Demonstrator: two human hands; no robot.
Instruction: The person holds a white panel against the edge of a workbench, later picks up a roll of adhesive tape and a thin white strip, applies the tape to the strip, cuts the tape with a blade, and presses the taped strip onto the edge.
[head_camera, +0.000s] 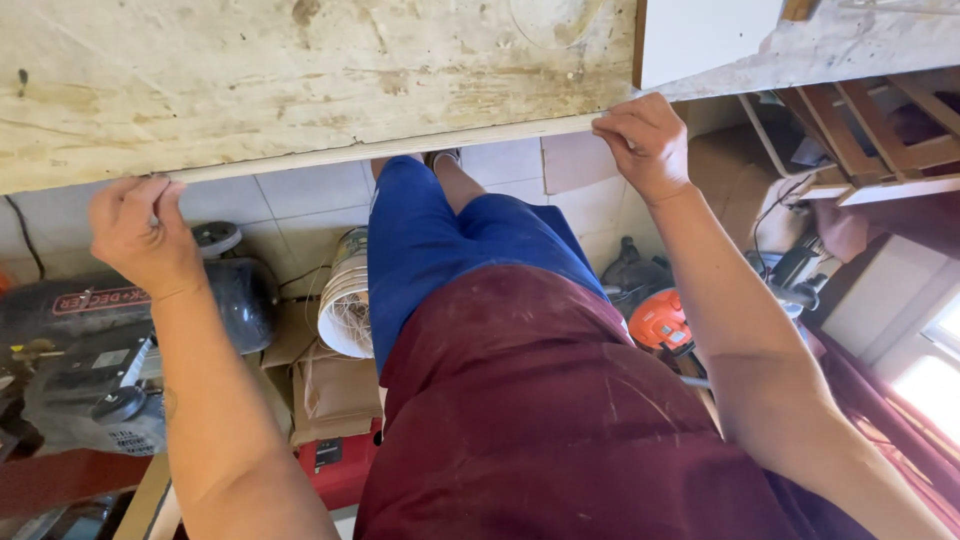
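Note:
A long thin wooden strip (400, 147) lies along the near edge of a stained plywood worktop (300, 70). My left hand (140, 232) pinches the strip's left end between thumb and fingers. My right hand (645, 140) presses on the strip's right end, fingers curled over it at the board's edge. Below, my blue shorts and dark red shirt fill the middle of the view.
On the tiled floor stand a black air compressor (120, 330) at left, a white bucket (348, 295) by my leg, cardboard (335, 390), and an orange-and-black power tool (660, 320) at right. A white panel (705, 35) rests on the worktop; wooden frames (870, 130) stand far right.

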